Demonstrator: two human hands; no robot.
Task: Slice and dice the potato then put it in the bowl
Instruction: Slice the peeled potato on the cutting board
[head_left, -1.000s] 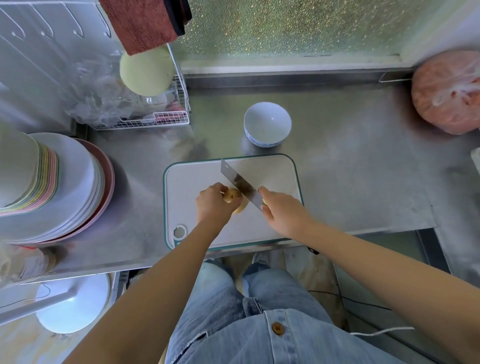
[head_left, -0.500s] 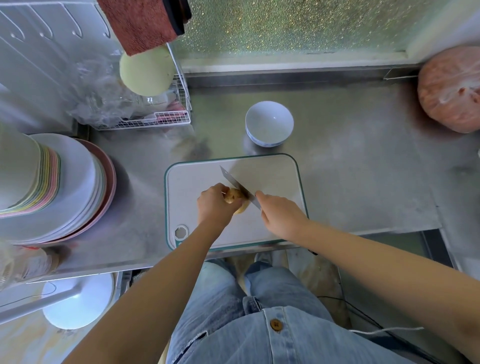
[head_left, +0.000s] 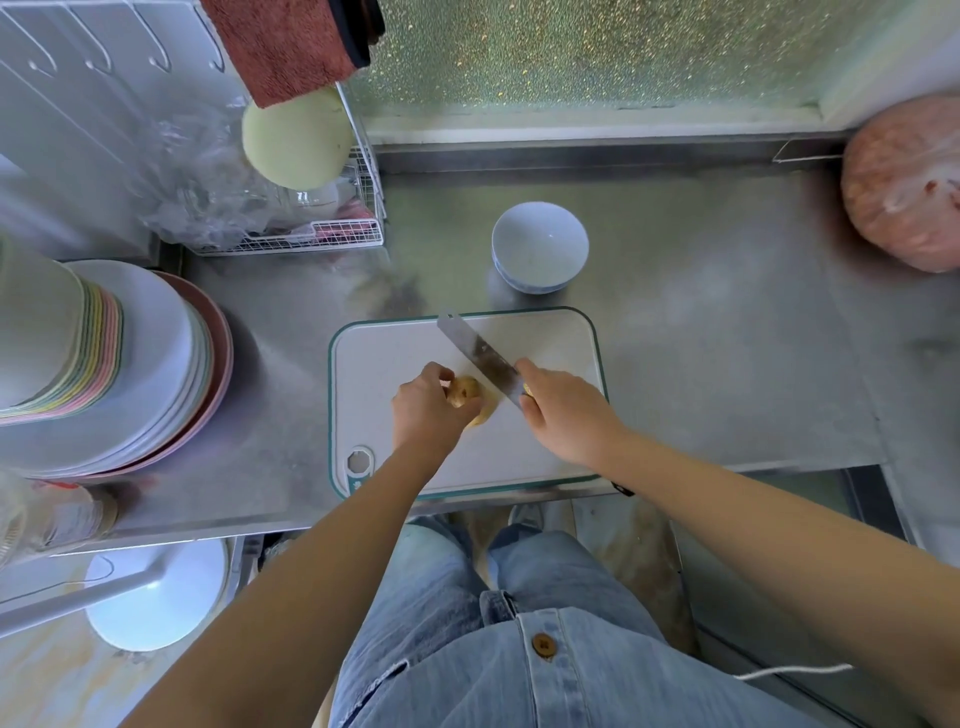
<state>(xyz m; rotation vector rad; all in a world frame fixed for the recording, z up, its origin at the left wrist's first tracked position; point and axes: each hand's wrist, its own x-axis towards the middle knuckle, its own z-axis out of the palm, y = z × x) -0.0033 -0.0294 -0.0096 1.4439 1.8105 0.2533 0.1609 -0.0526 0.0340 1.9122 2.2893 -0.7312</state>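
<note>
A small yellow-brown potato (head_left: 467, 393) lies on the white cutting board (head_left: 550, 452) with a green rim. My left hand (head_left: 426, 410) curls round the potato's left side and holds it down. My right hand (head_left: 561, 415) grips the handle of a broad steel knife (head_left: 478, 358). The blade points up and left, and its lower edge meets the potato's right side. An empty pale blue bowl (head_left: 540, 252) stands on the steel counter just beyond the board. Part of the potato is hidden under my left fingers.
Stacked plates (head_left: 130, 364) fill the left side of the counter. A wire rack (head_left: 291, 228) with plastic bags stands at the back left. A pink bagged lump (head_left: 904, 182) sits at the back right. The counter's front edge runs just below the board.
The knife blade has lifted and swung a little away from the potato, with more of its flat side showing. My left hand keeps its hold on the potato.
</note>
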